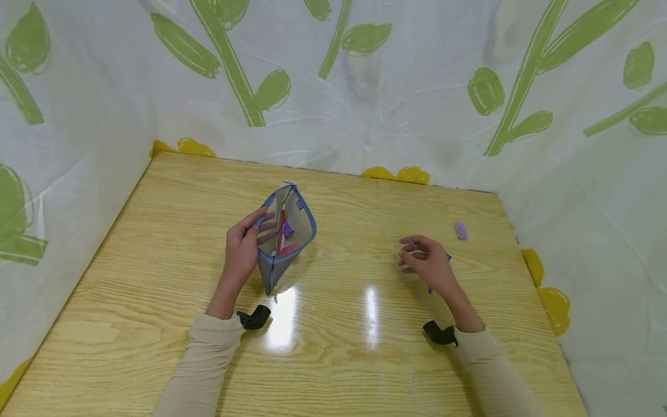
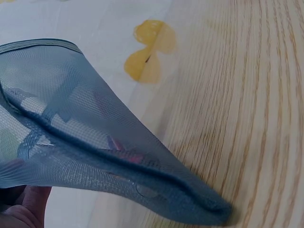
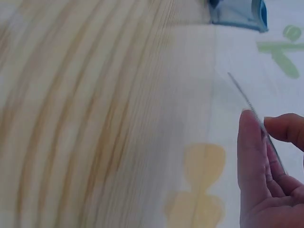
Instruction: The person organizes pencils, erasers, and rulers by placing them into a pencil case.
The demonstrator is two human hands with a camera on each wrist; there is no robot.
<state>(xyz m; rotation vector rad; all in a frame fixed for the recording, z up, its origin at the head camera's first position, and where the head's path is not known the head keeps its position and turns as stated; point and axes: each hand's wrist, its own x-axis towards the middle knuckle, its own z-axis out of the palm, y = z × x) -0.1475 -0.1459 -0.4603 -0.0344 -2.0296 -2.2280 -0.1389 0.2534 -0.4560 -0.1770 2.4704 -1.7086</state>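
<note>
Nearest, toward 4 o'clock of the right hand (image 1: 429,264), a blue thing (image 1: 431,289) is lying on the surface (image 1: 333,382), mostly hidden by that hand; passing well over it should avoid dragging it along. The right hand is pinching a thin clear piece (image 3: 244,97) between thumb and fingers. A light but sure grip seems wise, since something so flat could slip. At about 9 o'clock from there, the left hand (image 1: 242,246) is gripping the side of the mesh pouch (image 1: 304,223), which is leaning with its mouth gaping. That hold is suiting what looks like the step in hand, loading the pouch. For this, the clear piece would best go in edge-on, in line with the long opening, beside the pens (image 1: 281,220), the purple item (image 1: 288,229) and the pink item (image 1: 288,249) that are resting inside, so nothing is catching on the rim. Farther off, at 2 o'clock from the right hand, a purple block (image 1: 461,231) is lying apart; a leaf-patterned sheet (image 1: 375,127) is hanging beyond.
</note>
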